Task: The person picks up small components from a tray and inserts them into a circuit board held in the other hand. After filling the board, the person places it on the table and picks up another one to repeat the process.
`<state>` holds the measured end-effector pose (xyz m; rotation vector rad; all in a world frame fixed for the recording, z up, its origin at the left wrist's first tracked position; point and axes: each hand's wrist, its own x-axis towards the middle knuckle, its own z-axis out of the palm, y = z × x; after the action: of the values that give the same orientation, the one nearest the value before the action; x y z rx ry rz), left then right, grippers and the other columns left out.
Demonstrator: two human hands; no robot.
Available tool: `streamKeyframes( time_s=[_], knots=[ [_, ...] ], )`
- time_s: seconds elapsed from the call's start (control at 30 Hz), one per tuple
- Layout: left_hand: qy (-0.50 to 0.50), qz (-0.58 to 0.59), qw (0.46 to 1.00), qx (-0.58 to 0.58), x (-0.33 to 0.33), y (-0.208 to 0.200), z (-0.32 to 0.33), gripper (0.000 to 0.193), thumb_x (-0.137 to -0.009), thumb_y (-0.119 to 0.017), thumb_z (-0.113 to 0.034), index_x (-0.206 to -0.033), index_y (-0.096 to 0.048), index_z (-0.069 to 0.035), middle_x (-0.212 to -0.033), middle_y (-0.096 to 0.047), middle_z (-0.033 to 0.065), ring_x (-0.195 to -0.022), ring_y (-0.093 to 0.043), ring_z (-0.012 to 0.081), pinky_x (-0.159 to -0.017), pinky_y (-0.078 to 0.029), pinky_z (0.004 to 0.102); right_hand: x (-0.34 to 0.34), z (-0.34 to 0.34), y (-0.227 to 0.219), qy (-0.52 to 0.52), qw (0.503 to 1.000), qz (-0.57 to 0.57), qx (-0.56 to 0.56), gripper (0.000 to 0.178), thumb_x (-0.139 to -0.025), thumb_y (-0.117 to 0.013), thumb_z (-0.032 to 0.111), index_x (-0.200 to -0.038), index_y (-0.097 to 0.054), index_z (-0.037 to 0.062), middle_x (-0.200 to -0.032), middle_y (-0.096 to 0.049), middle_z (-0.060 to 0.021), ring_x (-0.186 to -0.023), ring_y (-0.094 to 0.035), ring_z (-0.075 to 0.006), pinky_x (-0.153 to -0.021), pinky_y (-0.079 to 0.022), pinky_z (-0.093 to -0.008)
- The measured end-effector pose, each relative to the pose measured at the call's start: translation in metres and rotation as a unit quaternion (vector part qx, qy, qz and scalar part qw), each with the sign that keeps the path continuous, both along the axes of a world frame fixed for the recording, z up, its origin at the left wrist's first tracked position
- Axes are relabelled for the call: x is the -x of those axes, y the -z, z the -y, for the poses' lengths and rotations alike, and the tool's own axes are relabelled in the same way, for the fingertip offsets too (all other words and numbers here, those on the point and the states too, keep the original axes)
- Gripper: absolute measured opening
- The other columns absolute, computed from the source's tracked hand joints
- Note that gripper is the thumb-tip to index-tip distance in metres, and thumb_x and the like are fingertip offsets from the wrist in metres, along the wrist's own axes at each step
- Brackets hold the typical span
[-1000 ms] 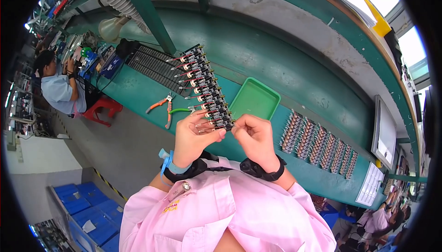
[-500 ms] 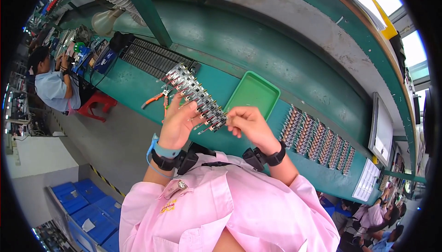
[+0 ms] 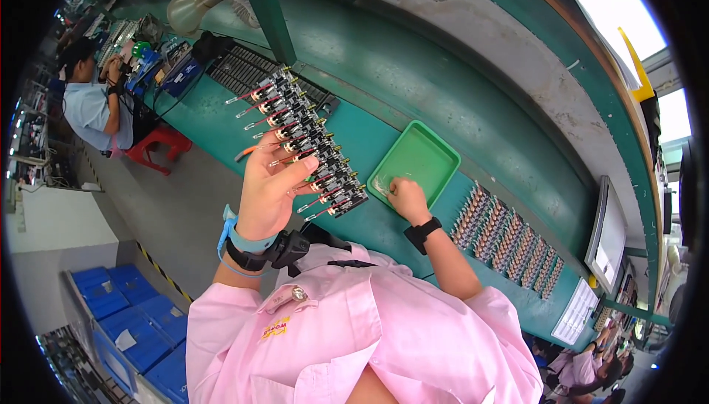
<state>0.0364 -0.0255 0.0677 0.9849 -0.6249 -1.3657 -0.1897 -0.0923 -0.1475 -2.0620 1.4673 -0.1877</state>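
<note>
My left hand (image 3: 267,191) grips a long strip of small black-and-metal electrical parts (image 3: 316,145), thumb on top. The strip slants over the bench, with thin red leads and clear tips sticking out along its left side. At the near left corner of a shallow green tray (image 3: 447,154), my right hand (image 3: 408,199) reaches in with its fingers curled together. Whatever they pinch is hidden. Beside those fingers, a few thin pale bits (image 3: 382,184) lie on the tray's floor. Mostly covered by my left hand is a pair of pliers, with one orange handle (image 3: 245,153) showing.
Several rows of similar parts (image 3: 506,238) lie right of the tray, with a white printed sheet (image 3: 576,312) beyond. A dark slotted rack (image 3: 240,72) sits behind the strip. At the far left, a co-worker sits on a red stool (image 3: 159,151). A green post (image 3: 262,9) rises behind the bench.
My right hand has left the strip's near end and moved right, down into the green tray. My left hand has turned the strip, so the red leads now show along its left side.
</note>
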Motion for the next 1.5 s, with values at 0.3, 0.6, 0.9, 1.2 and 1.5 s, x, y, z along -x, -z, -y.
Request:
streamKeyframes(
  time_s=[0.3, 0.6, 0.9, 1.2, 1.5],
  knots=[
    [-0.009, -0.018, 0.993, 0.113, 0.009, -0.022, -0.008, 0.042, -0.075, -0.053, 0.006, -0.115, -0.042, -0.001, -0.1, -0.056, 0.0101, -0.087, -0.057, 0.0174, -0.072, -0.051, 0.0312, -0.006, 0.001, 0.005, -0.018, 0.999, -0.035, 0.033, 0.009, -0.067, -0.054, 0.007, -0.071, -0.059, 0.0016, -0.081, -0.06, -0.0171, -0.072, -0.058, -0.0335, -0.065, -0.048, -0.0411],
    [-0.015, -0.048, 0.988, 0.148, 0.013, -0.029, -0.017, 0.046, -0.073, -0.054, 0.01, -0.115, -0.04, 0.001, -0.103, -0.055, 0.0128, -0.092, -0.056, 0.0205, -0.079, -0.049, 0.0343, -0.008, 0.002, 0.004, 0.006, 0.999, -0.028, 0.029, 0.009, -0.066, -0.056, 0.01, -0.07, -0.058, 0.0025, -0.074, -0.06, -0.0168, -0.07, -0.058, -0.0329, -0.063, -0.047, -0.0411],
    [-0.011, -0.034, 0.98, 0.195, 0.01, -0.028, -0.026, 0.047, -0.071, -0.056, 0.011, -0.114, -0.04, 0.001, -0.101, -0.056, 0.0136, -0.09, -0.057, 0.0215, -0.079, -0.048, 0.0346, -0.018, 0.006, 0.0, 0.063, 0.998, -0.006, -0.026, 0.013, -0.065, -0.061, 0.012, -0.074, -0.056, 0.0032, -0.079, -0.06, -0.0163, -0.074, -0.058, -0.0339, -0.065, -0.046, -0.0419],
    [-0.018, -0.008, 0.982, 0.188, 0.012, -0.03, -0.024, 0.045, -0.071, -0.056, 0.011, -0.113, -0.042, 0.002, -0.1, -0.056, 0.0132, -0.09, -0.057, 0.0202, -0.079, -0.048, 0.0323, -0.023, 0.007, 0.012, 0.032, 0.998, 0.005, 0.059, 0.015, -0.065, -0.062, 0.014, -0.073, -0.057, 0.0032, -0.075, -0.059, -0.0141, -0.071, -0.058, -0.0317, -0.062, -0.047, -0.0391],
    [0.002, 0.01, 0.995, 0.102, 0.016, -0.012, -0.017, 0.041, -0.073, -0.057, 0.008, -0.111, -0.043, 0.002, -0.1, -0.056, 0.0115, -0.09, -0.057, 0.0182, -0.077, -0.048, 0.0311, -0.027, 0.007, 0.016, -0.02, 0.998, -0.023, 0.057, 0.009, -0.071, -0.051, 0.009, -0.073, -0.057, 0.003, -0.079, -0.059, -0.0165, -0.074, -0.057, -0.0336, -0.066, -0.046, -0.0424]
  ],
)
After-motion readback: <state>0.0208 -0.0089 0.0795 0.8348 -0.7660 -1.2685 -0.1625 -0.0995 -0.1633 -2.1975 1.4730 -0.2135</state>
